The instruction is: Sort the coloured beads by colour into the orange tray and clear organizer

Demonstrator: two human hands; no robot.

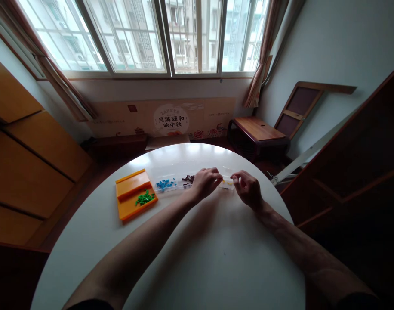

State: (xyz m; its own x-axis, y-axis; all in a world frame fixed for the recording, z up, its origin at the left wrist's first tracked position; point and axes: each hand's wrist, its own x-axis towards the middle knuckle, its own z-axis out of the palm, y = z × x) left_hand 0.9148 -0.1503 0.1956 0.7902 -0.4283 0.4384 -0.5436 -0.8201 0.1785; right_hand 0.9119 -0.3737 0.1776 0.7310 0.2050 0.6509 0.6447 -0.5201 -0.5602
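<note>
My left hand (206,183) is at the left side of a small clear plastic box (228,186) that holds a few yellow pieces (228,183). Its thumb and fingertips are pinched together; what they hold, if anything, is too small to name. Across the box, my right hand (247,187) has its thumb and forefinger closed in a pinch over the right edge, and I cannot make out anything in them. Dark brown pieces (188,179) lie in another clear compartment, partly hidden behind my left hand. Further left, small blue pieces (165,184) fill a similar compartment.
An orange tray (129,211) with small green pieces (144,197) sits on the left of the round white table (190,267). Beyond the table stand a low wooden stool (260,128) and a printed panel (145,116) under the window. Wooden cabinets (26,172) line the left.
</note>
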